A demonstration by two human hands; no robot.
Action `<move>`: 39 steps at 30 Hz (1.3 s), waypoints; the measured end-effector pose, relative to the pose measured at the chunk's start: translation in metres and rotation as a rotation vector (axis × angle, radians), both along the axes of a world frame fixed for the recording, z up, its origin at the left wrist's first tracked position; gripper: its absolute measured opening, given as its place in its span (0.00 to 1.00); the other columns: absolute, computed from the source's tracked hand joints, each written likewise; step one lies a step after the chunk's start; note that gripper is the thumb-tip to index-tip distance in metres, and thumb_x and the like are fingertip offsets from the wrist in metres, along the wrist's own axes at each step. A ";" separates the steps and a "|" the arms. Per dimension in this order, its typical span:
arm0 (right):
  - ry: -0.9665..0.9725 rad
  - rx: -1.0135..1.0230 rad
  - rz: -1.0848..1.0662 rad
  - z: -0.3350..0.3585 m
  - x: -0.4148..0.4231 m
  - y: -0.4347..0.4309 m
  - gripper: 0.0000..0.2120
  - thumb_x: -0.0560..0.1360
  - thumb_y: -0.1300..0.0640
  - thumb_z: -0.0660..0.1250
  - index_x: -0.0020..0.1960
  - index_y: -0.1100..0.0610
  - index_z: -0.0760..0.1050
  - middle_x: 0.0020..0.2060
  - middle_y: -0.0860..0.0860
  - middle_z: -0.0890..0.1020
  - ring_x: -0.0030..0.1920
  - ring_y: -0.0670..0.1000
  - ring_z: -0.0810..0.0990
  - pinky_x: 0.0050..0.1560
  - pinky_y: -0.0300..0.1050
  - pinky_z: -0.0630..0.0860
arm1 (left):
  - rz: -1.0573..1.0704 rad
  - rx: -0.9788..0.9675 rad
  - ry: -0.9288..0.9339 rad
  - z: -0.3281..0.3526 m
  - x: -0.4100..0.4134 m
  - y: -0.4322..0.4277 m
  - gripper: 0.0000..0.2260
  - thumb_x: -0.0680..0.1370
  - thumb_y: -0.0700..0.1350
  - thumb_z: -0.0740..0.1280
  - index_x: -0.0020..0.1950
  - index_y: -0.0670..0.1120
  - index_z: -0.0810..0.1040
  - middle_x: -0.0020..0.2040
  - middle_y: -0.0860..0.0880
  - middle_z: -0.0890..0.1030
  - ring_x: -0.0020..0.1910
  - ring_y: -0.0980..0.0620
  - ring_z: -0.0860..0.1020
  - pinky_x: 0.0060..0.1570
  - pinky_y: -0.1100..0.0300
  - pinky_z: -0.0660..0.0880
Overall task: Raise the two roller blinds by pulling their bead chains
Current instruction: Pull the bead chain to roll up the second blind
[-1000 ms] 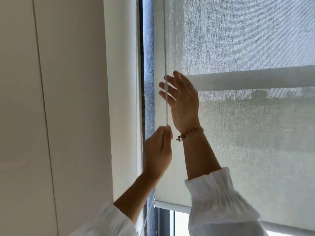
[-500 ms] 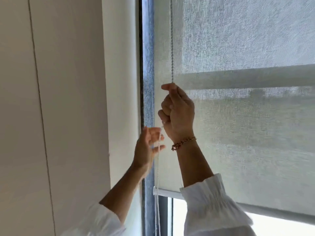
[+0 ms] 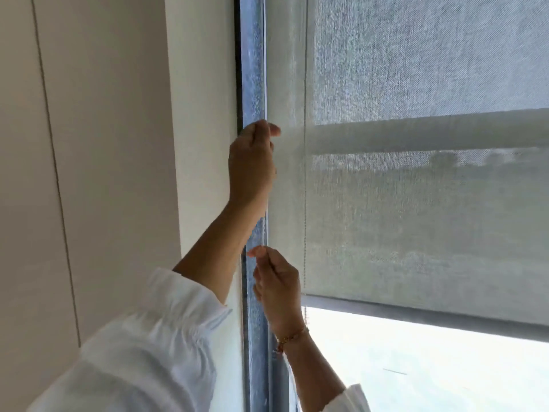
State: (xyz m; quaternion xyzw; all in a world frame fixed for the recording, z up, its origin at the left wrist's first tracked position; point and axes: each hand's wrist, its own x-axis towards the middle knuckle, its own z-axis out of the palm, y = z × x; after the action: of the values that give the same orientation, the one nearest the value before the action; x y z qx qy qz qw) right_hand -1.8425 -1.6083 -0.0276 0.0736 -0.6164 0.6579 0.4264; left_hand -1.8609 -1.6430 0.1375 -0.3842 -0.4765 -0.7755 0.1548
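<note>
Right, I count one blind, one bead chain (thin, mid-frame), two hands: left hand clenched above, right hand pinched below; I can't tell on what.

the grey mesh roller blind hangs partly raised, its thin bead chain vertical near the left edge.

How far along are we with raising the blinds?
Partly done: the roller blind's bottom bar is up off the sill, with bright bare glass below it. In hand: the left hand is high and the right hand low, both pinched near the blind's left edge, apparently on the chain; a bead chain strand hangs nearby. Left: most of the window is covered, and no second blind is visible.
</note>
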 end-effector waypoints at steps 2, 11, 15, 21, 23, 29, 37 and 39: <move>-0.020 -0.019 0.091 0.008 0.000 0.001 0.14 0.79 0.62 0.56 0.39 0.56 0.76 0.21 0.43 0.65 0.22 0.43 0.59 0.23 0.35 0.57 | 0.063 0.054 0.044 -0.002 0.002 0.000 0.14 0.77 0.47 0.57 0.33 0.53 0.74 0.21 0.57 0.68 0.23 0.56 0.62 0.27 0.60 0.58; 0.097 -0.086 0.268 0.077 0.006 0.027 0.20 0.80 0.53 0.47 0.50 0.59 0.76 0.42 0.51 0.81 0.43 0.47 0.78 0.47 0.44 0.72 | 0.110 0.060 0.190 -0.032 0.017 -0.011 0.12 0.78 0.50 0.56 0.35 0.56 0.72 0.24 0.57 0.70 0.25 0.59 0.65 0.29 0.60 0.60; 0.214 -0.119 0.238 0.118 0.015 0.028 0.17 0.80 0.52 0.51 0.49 0.57 0.77 0.43 0.51 0.81 0.46 0.48 0.79 0.50 0.44 0.75 | 0.130 -0.002 0.207 -0.075 0.018 -0.009 0.11 0.77 0.51 0.55 0.36 0.55 0.71 0.25 0.57 0.69 0.25 0.57 0.66 0.30 0.58 0.63; 0.279 -0.135 0.291 0.165 0.030 0.009 0.09 0.78 0.60 0.58 0.46 0.60 0.76 0.37 0.54 0.81 0.35 0.50 0.81 0.41 0.45 0.80 | 0.108 -0.094 0.211 -0.138 0.010 -0.008 0.11 0.77 0.56 0.54 0.38 0.55 0.70 0.23 0.59 0.71 0.22 0.60 0.68 0.29 0.66 0.62; 0.259 -0.153 0.284 0.176 0.033 0.000 0.08 0.78 0.61 0.58 0.45 0.60 0.76 0.34 0.53 0.78 0.27 0.47 0.76 0.29 0.39 0.75 | 0.161 -0.123 0.251 -0.151 0.012 -0.010 0.11 0.77 0.57 0.54 0.38 0.56 0.69 0.25 0.60 0.73 0.23 0.61 0.69 0.29 0.72 0.63; 0.325 -0.155 0.199 0.164 0.025 -0.010 0.12 0.79 0.60 0.57 0.42 0.59 0.77 0.20 0.44 0.64 0.19 0.41 0.56 0.19 0.34 0.51 | -0.082 -0.230 0.056 -0.158 0.004 -0.018 0.12 0.78 0.53 0.57 0.36 0.52 0.71 0.22 0.57 0.66 0.22 0.59 0.61 0.26 0.68 0.59; 0.408 -0.023 -0.111 0.141 0.016 -0.013 0.11 0.78 0.61 0.59 0.42 0.54 0.77 0.19 0.40 0.65 0.21 0.41 0.61 0.23 0.37 0.60 | -0.302 -0.171 -0.153 -0.084 -0.020 -0.040 0.18 0.81 0.50 0.48 0.46 0.49 0.77 0.43 0.54 0.82 0.46 0.58 0.79 0.46 0.63 0.73; 0.399 0.043 -0.282 0.127 0.010 -0.020 0.10 0.77 0.61 0.60 0.43 0.54 0.79 0.25 0.39 0.72 0.27 0.40 0.70 0.31 0.40 0.69 | -0.319 -0.140 -0.101 -0.058 -0.014 -0.040 0.18 0.82 0.50 0.48 0.49 0.50 0.77 0.45 0.56 0.82 0.46 0.61 0.80 0.44 0.68 0.75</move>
State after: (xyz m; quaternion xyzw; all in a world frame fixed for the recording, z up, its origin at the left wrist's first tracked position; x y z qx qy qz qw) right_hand -1.8321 -1.6280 0.0995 0.1243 -0.5378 0.5511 0.6258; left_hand -1.8746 -1.6833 0.0796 -0.4253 -0.4696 -0.7734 -0.0217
